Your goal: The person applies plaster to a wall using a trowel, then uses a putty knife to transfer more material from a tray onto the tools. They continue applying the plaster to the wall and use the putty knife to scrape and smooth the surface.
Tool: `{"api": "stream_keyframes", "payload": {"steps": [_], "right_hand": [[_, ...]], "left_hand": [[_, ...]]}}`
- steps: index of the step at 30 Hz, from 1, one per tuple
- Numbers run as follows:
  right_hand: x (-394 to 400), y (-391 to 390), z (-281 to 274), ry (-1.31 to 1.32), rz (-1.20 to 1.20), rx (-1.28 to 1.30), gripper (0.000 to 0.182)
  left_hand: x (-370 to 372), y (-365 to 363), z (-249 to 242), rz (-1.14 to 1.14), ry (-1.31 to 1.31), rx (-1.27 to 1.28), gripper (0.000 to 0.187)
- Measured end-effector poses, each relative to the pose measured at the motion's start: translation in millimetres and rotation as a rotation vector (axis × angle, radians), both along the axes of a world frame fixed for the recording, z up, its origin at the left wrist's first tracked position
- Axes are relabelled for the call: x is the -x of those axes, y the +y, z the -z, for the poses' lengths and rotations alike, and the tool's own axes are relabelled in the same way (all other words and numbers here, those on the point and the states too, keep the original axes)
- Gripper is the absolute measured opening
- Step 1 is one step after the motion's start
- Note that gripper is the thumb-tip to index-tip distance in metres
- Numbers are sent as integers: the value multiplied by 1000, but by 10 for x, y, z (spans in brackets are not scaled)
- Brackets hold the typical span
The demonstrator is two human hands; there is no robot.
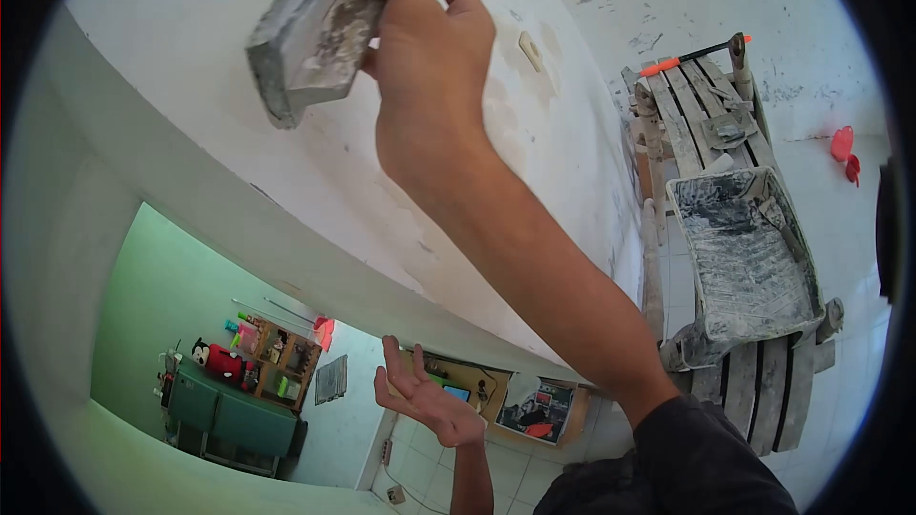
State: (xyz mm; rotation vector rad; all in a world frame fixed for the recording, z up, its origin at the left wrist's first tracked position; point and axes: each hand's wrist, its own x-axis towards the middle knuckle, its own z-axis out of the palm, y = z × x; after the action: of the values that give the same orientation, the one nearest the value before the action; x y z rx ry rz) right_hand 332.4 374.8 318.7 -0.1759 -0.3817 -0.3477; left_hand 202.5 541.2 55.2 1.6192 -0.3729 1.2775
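My right hand (pixel 434 76) reaches up along the white wall (pixel 563 153), its fingers closed around a grey, plaster-caked plastering float (pixel 315 38). The float is tilted in front of the wall; whether its far face touches the surface is hidden. Damp, beige patches mark the plaster below and beside that arm. Lower down, my left hand (pixel 429 401) is raised in the air with its fingers apart and nothing in it. It is beside the wall's lower edge, near the opening to another room.
A slatted wooden platform (pixel 787 396) bears a plaster-smeared tub (pixel 701 267) with a trowel (pixel 782 226) inside. An orange-handled tool (pixel 682 62) lies across its far end. A small switch plate (pixel 530 51) is on the wall. Through the opening stands a green cabinet (pixel 234 420).
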Motion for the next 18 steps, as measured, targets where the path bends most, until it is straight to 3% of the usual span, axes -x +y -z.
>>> {"api": "stream_keyframes", "payload": {"steps": [2, 4, 6, 10, 12, 18], "right_hand": [[-4, -180, 180, -168, 144, -102, 35], [123, -235, 632, -146, 84, -68, 34], [208, -216, 1060, 21, 4, 59, 41], [234, -35, 1720, 124, -74, 259, 37], [284, 35, 1779, 99, -37, 318, 36], [459, 155, 1550, 163, 59, 427, 31]], "left_hand": [[17, 36, 29, -7, 11, 12, 87], [19, 61, 12, -15, 20, 24, 86], [17, 46, -35, -12, 26, -17, 74], [-2, 27, -56, -40, 15, 5, 67], [37, 64, -6, -44, 55, 57, 80], [195, 81, 97, -137, 119, 107, 74]]}}
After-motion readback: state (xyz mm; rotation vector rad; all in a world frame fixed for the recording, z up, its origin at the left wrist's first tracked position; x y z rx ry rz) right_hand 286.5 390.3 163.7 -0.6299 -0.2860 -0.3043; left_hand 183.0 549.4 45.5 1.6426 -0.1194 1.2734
